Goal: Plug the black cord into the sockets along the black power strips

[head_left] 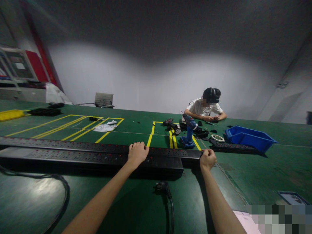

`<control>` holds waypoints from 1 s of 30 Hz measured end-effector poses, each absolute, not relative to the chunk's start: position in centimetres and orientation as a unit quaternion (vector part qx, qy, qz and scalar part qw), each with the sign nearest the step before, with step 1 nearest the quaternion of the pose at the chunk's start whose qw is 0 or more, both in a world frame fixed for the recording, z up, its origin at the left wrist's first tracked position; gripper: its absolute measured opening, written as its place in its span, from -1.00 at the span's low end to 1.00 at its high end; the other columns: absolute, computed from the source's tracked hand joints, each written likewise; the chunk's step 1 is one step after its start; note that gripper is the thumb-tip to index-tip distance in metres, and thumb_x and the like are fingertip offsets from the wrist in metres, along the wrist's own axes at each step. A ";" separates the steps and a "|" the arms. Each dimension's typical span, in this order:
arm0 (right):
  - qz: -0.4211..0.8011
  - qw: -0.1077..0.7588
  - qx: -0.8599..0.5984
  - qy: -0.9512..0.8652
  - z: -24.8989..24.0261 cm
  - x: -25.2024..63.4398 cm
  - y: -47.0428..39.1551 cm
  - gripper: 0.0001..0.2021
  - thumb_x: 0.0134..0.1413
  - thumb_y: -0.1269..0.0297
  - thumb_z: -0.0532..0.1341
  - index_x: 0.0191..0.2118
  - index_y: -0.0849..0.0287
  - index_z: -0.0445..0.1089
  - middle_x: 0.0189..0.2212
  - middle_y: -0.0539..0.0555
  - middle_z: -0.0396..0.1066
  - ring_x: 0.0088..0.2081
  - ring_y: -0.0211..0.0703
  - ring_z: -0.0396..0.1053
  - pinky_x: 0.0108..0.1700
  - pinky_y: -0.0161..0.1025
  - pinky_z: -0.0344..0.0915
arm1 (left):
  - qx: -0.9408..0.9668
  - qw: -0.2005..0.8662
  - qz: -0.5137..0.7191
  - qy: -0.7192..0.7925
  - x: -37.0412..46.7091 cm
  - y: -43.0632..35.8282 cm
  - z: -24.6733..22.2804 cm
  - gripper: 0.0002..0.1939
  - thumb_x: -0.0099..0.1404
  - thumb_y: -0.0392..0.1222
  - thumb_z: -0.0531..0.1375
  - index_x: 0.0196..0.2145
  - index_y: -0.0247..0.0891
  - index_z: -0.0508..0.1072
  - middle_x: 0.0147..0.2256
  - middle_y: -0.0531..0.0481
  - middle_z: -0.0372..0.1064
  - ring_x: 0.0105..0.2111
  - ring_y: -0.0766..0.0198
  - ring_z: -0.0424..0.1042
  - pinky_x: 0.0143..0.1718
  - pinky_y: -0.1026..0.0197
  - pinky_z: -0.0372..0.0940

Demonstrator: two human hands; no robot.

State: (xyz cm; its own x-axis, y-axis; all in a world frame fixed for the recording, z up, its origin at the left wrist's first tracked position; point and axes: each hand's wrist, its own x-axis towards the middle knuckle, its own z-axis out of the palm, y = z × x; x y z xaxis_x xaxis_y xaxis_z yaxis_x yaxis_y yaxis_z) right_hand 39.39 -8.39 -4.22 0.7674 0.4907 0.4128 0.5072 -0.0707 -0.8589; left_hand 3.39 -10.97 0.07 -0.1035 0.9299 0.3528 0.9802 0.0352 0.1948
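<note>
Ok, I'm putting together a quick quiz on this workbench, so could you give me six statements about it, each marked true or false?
1. The right hand is at the right end of the long black rear socket strip. True.
2. The blue cordless power driver lies on its side. False: the driver stands upright on its base.
3. The black plug on a black cable lies nearer the camera than the rear strip. True.
4. The left hand holds the plug. False: the left hand is at the rear strip.
5. The open blue plastic bin is left of the driver. False: the bin is to its right.
6. A person in a white shirt is across the green table. True.
</note>
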 end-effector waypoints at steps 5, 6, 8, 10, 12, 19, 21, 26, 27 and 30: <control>0.005 0.568 -0.748 -0.343 -3.9 39.6 -8.3 -0.67 -0.04 0.17 0.00 -0.35 0.19 0.46 -0.39 0.13 0.46 -0.32 -0.05 0.32 -0.24 -0.24 0.16 | -0.664 0.050 -0.205 -0.718 3.3 -11.0 0.0 -0.64 0.29 0.00 -0.03 -0.29 -0.23 0.48 -0.25 -0.16 0.46 -0.12 0.03 0.37 0.08 -0.11 0.04; 0.018 0.556 -0.756 -0.344 -3.7 39.7 -8.2 -0.67 -0.04 0.16 0.01 -0.34 0.19 0.47 -0.38 0.14 0.47 -0.31 -0.04 0.33 -0.25 -0.23 0.16 | -0.664 0.045 -0.204 -0.718 3.3 -11.0 0.0 -0.64 0.29 0.00 -0.03 -0.29 -0.22 0.48 -0.24 -0.16 0.46 -0.12 0.03 0.37 0.10 -0.13 0.02; 0.069 0.523 -0.771 -0.356 -3.3 40.2 -8.1 -0.66 -0.07 0.13 0.04 -0.32 0.21 0.48 -0.37 0.16 0.47 -0.32 -0.03 0.33 -0.28 -0.23 0.17 | -0.666 0.037 -0.204 -0.716 3.2 -11.0 0.1 -0.64 0.29 0.01 -0.04 -0.28 -0.21 0.48 -0.24 -0.15 0.46 -0.11 0.02 0.37 0.12 -0.19 -0.04; 0.126 0.497 -0.772 -0.375 -2.8 40.7 -8.0 -0.65 -0.09 0.13 0.08 -0.29 0.23 0.48 -0.39 0.15 0.47 -0.36 -0.05 0.34 -0.33 -0.25 0.17 | -0.668 0.031 -0.206 -0.714 3.1 -11.0 0.2 -0.63 0.30 0.01 -0.04 -0.28 -0.20 0.48 -0.22 -0.15 0.46 -0.11 0.01 0.36 0.14 -0.26 -0.11; 0.163 0.483 -0.763 -0.398 -2.1 41.1 -8.0 -0.66 -0.11 0.15 0.10 -0.27 0.24 0.48 -0.40 0.14 0.47 -0.39 -0.08 0.35 -0.37 -0.28 0.17 | -0.674 0.025 -0.206 -0.709 3.1 -11.1 0.3 -0.64 0.31 0.00 -0.05 -0.26 -0.19 0.49 -0.19 -0.15 0.46 -0.10 0.00 0.35 0.15 -0.30 -0.15; 0.069 0.385 -0.760 -0.519 3.6 39.1 -8.9 -0.73 -0.06 0.23 0.12 -0.26 0.19 0.47 -0.30 0.14 0.48 -0.29 -0.09 0.37 -0.32 -0.29 0.14 | -0.693 0.028 -0.226 -0.684 3.0 -11.4 0.3 -0.65 0.33 -0.04 -0.05 -0.17 -0.13 0.50 -0.09 -0.11 0.42 -0.05 0.04 0.32 0.20 -0.21 -0.17; 0.083 0.365 -0.731 -0.571 5.9 37.4 -9.6 -0.74 -0.01 0.20 0.12 -0.28 0.20 0.47 -0.31 0.14 0.49 -0.29 -0.10 0.38 -0.31 -0.29 0.14 | -0.695 0.025 -0.226 -0.682 2.9 -11.4 0.4 -0.65 0.34 -0.05 -0.05 -0.16 -0.12 0.50 -0.08 -0.10 0.42 -0.05 0.05 0.32 0.20 -0.19 -0.16; 0.284 0.152 -0.571 -0.755 10.6 31.3 -14.0 -0.70 0.04 0.08 0.14 -0.33 0.23 0.45 -0.54 0.07 0.44 -0.50 -0.21 0.35 -0.41 -0.33 0.17 | -0.693 0.008 -0.209 -0.689 2.9 -11.5 0.7 -0.65 0.33 -0.07 -0.04 -0.16 -0.14 0.50 -0.09 -0.11 0.44 -0.06 0.07 0.34 0.16 -0.09 -0.05; 0.326 0.089 -0.529 -0.779 11.2 29.8 -15.1 -0.71 0.00 0.08 0.18 -0.31 0.22 0.46 -0.58 0.05 0.44 -0.53 -0.21 0.35 -0.42 -0.32 0.19 | -0.693 0.008 -0.207 -0.690 2.9 -11.5 0.8 -0.66 0.33 -0.07 -0.04 -0.17 -0.14 0.50 -0.11 -0.11 0.45 -0.06 0.07 0.35 0.15 -0.08 -0.03; 0.357 -0.068 -0.496 -0.789 11.9 25.3 -18.2 -0.76 -0.08 0.16 0.23 -0.30 0.17 0.49 -0.65 0.01 0.41 -0.60 -0.21 0.35 -0.45 -0.30 0.25 | -0.694 0.012 -0.210 -0.689 2.9 -11.5 0.7 -0.66 0.33 -0.07 -0.04 -0.17 -0.13 0.50 -0.14 -0.11 0.47 -0.06 0.07 0.36 0.12 -0.05 0.00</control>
